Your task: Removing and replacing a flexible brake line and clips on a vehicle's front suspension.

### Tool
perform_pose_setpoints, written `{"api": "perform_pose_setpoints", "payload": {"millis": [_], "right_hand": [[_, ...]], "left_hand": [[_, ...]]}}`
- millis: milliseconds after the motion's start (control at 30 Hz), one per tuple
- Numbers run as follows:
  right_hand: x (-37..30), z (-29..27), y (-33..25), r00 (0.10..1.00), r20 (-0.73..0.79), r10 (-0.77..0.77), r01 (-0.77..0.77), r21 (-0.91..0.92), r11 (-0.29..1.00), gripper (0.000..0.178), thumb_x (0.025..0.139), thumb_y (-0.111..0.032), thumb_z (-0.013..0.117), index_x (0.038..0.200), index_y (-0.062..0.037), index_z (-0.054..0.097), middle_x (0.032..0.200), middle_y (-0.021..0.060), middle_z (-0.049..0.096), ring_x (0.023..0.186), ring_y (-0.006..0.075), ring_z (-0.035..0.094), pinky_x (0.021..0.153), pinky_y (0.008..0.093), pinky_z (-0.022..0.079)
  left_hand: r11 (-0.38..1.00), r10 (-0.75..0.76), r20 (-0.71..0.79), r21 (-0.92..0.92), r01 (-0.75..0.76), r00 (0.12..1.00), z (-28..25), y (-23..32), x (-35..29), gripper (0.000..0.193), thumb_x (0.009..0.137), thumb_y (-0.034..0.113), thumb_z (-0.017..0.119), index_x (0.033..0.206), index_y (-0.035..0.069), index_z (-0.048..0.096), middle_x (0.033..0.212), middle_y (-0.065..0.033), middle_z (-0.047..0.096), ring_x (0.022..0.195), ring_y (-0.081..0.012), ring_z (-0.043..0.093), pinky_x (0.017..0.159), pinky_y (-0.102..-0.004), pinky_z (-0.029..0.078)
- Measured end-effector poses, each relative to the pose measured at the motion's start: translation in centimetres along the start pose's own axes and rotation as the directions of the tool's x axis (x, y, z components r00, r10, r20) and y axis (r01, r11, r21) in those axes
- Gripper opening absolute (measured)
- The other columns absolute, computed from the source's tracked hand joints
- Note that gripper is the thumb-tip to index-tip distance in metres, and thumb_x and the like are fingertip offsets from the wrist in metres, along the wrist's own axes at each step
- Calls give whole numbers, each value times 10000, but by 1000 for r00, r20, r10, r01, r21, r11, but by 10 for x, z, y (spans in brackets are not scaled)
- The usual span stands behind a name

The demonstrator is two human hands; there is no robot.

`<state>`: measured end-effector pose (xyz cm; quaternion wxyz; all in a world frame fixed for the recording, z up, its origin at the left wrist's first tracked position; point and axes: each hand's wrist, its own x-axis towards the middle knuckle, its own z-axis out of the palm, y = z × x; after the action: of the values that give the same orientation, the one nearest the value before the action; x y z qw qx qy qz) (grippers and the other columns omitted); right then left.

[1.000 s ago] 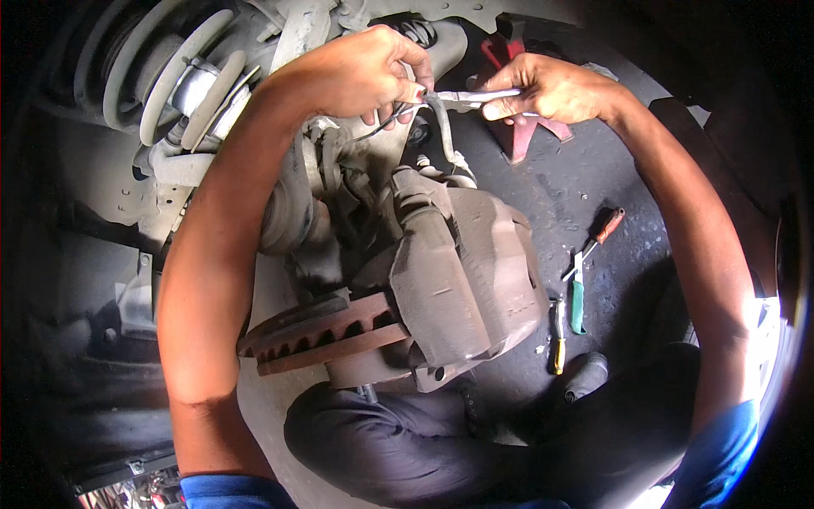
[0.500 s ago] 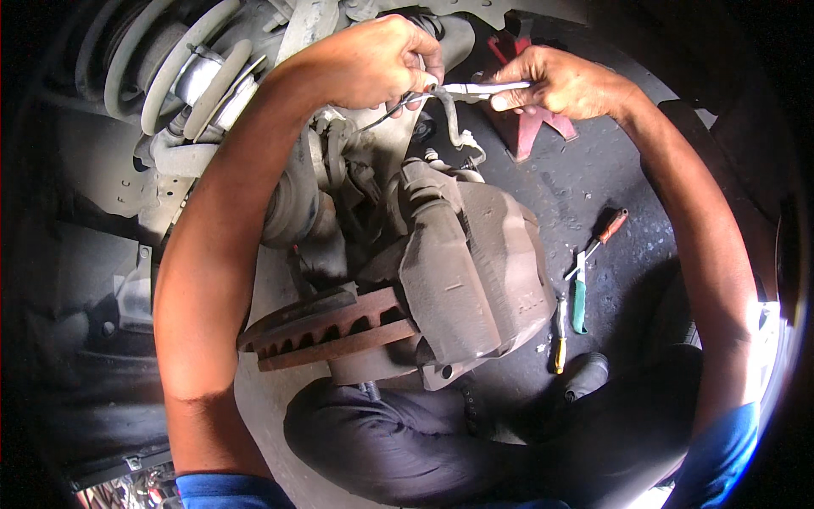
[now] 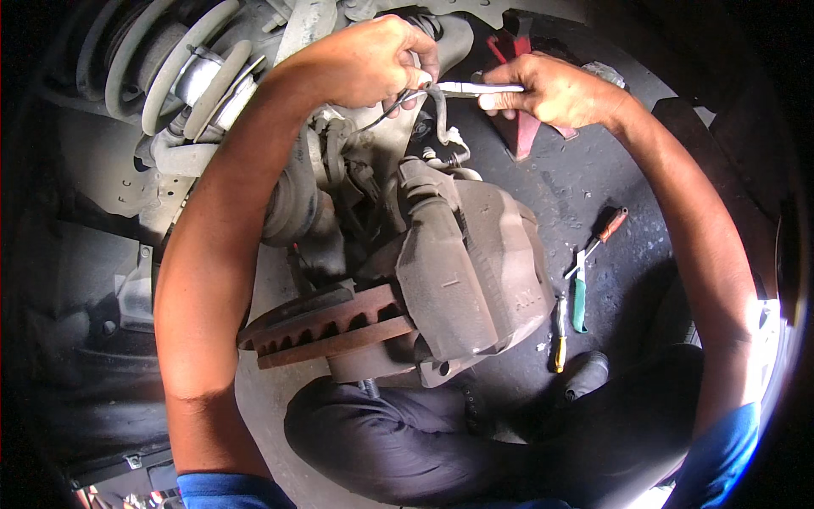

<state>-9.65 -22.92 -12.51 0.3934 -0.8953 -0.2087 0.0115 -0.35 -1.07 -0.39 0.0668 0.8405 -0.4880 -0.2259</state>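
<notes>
At the top middle, the fingers of my left hand (image 3: 386, 64) are closed on a thin dark cable (image 3: 377, 120) near its sleeved bend. My right hand (image 3: 564, 89) grips a pair of pliers (image 3: 462, 87), whose jaws point left and meet the cable beside my left fingertips. What exactly the jaws bite is too small to tell. A grey sleeved stretch of the cable (image 3: 442, 119) hangs down from there toward the brake caliper (image 3: 475, 263). The caliper sits over a rusty brake disc (image 3: 331, 335) below my hands.
Behind my right hand stands a red jack stand (image 3: 519, 136). A coil spring (image 3: 157, 102) and suspension parts fill the upper left. On the dark floor at right lie a brown-handled screwdriver (image 3: 612, 225), a green-handled tool (image 3: 579, 305) and a yellow-handled tool (image 3: 560, 343).
My right hand and the pliers have shifted slightly left, toward my left hand. The hanging sleeved cable has swung a little left, and the caliper and disc have moved very slightly.
</notes>
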Motion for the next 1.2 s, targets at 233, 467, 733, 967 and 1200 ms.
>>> {"api": "perform_pose_setpoints", "payload": {"millis": [233, 467, 733, 967, 1200], "right_hand": [[-3, 13, -13, 977, -126, 171, -184, -99, 978, 630, 972, -556, 640, 1211, 25, 696, 887, 263, 695, 851, 338, 696, 799, 426, 530], [0, 22, -9, 968, -175, 178, -211, -189, 959, 690, 949, -620, 623, 1207, 14, 704, 755, 229, 695, 702, 332, 717, 716, 429, 570], [6, 55, 22, 923, -77, 377, -335, 317, 887, 519, 961, -551, 687, 1041, -41, 738, 685, 50, 645, 492, 159, 603, 458, 343, 519], [-11, 65, 81, 898, 134, 418, -328, -429, 842, 403, 971, -355, 610, 1056, 11, 756, 1032, 208, 747, 964, 387, 720, 822, 475, 554], [-45, 147, 191, 516, 530, 673, -178, -702, 689, 398, 916, -372, 676, 1187, -92, 762, 1212, 153, 734, 1121, 328, 692, 959, 494, 541]], "left_hand": [[999, -40, -4, -28, 40, 999, 2, -2, 2, 149, 973, 36, 581, 1082, -24, 662, 737, -45, 663, 633, -101, 613, 549, -266, 453], [999, -36, -8, -24, 36, 999, 2, 3, 1, 155, 987, 65, 579, 1086, -28, 654, 743, -53, 665, 615, -113, 627, 542, -277, 471], [984, -127, -75, -132, 116, 989, 1, 0, 0, 232, 1023, 160, 574, 1121, -43, 624, 723, -102, 667, 578, -166, 663, 517, -294, 525], [987, -153, -50, -54, 150, 987, 8, 7, 7, 247, 1030, 189, 581, 1046, -50, 640, 723, -105, 678, 575, -168, 669, 497, -300, 527], [907, -84, -12, 413, 81, 996, 21, 11, 12, 289, 915, 101, 667, 1186, 1, 695, 1052, -192, 740, 995, -330, 710, 915, -435, 548]]}}
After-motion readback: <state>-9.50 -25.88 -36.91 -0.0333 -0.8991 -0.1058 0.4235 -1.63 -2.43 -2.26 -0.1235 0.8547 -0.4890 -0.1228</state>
